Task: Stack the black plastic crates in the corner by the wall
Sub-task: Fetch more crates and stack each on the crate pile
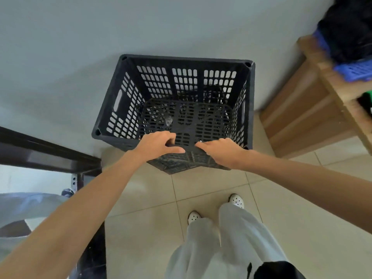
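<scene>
A black plastic crate [128, 93] with slotted walls stands open-topped against the pale wall, seen from above. It looks raised off the floor, and dark shapes show through its slotted base; I cannot tell what is beneath it. My left hand [159, 144] curls over the crate's near rim left of centre, fingers hooked inside. My right hand [221, 152] lies on the same near rim to the right, fingers over the edge. A small clear scrap [168, 120] lies on the crate's bottom.
A wooden bench [306, 101] stands to the right, bearing a blue crate [356, 71] and a black bag [350, 27]. A dark metal frame [46, 156] is at the left. My feet [236, 200] stand on beige floor tiles [211, 186] just behind the crate.
</scene>
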{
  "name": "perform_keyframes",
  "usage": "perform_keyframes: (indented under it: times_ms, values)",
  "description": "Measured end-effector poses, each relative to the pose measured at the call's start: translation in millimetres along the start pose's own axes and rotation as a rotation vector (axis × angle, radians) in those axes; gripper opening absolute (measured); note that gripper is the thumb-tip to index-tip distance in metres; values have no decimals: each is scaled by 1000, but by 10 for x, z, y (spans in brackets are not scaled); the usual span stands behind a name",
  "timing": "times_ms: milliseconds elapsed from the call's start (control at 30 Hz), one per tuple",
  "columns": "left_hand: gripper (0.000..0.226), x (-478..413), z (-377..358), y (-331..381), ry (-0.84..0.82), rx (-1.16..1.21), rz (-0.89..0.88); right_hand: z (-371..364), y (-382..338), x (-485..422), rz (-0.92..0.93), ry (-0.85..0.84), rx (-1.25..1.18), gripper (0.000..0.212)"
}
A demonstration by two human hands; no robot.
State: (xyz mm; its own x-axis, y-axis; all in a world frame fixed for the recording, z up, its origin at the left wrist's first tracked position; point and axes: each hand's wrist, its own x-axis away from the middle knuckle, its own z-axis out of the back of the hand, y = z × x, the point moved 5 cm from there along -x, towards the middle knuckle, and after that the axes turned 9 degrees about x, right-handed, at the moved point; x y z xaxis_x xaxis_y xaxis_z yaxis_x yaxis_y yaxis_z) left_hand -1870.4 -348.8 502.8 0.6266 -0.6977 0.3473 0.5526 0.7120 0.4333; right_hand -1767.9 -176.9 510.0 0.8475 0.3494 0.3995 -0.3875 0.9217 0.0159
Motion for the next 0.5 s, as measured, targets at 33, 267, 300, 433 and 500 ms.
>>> perform_keyframes:
  times_ms: [33, 267, 300, 433, 500]
  values:
    - [65, -18, 2, 27, 9, -17, -8, 11, 27, 14, -15, -2, -4, 68]
    - [57, -355, -60, 373, 118, -144, -71, -24, 591, 79, -129, 29, 29, 77]
    - [57, -413, -74, 425, 134, -144, -70, -31, 675, 80, -136, 39, 38, 78]
    - [51, -578, -78, 563, 181, -155, -54, -20, 941, 65, -124, 61, 61, 72]
    - [42, -635, -59, 628, 182, -179, -73, 31, 1087, 47, -130, 82, 70, 66]
